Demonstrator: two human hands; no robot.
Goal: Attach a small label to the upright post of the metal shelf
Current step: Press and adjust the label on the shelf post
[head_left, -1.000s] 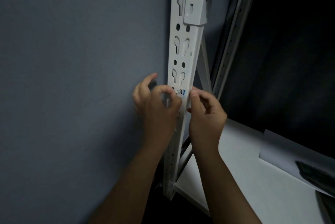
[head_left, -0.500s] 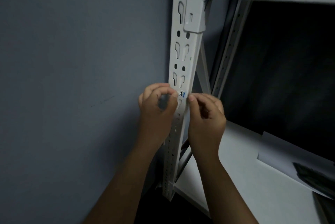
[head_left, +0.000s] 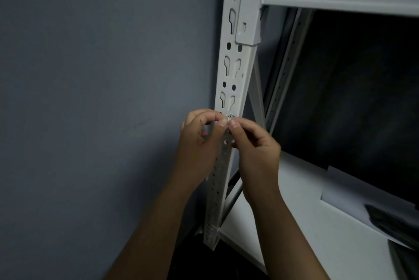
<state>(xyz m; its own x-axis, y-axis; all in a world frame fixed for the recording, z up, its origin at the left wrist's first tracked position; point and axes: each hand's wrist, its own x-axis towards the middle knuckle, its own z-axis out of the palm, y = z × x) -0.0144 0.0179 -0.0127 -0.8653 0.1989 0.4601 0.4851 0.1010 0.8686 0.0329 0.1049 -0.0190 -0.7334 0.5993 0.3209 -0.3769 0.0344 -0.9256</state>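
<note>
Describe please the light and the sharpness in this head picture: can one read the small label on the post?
Head view: the light is dim and bluish, with no glare. The left hand and right hand are softly blurred. The label is tiny, mostly hidden by fingertips, and unreadable. The wide lens makes the post look tilted. The shelf interior is nearly black.

Grey wall, white shelf board, paper and dark gear at the edge.
A plain blue-grey painted wall fills the left; lower right, a flat white shelf board carries a pale sheet of paper, with a blurred black object lying on its right end.
</note>
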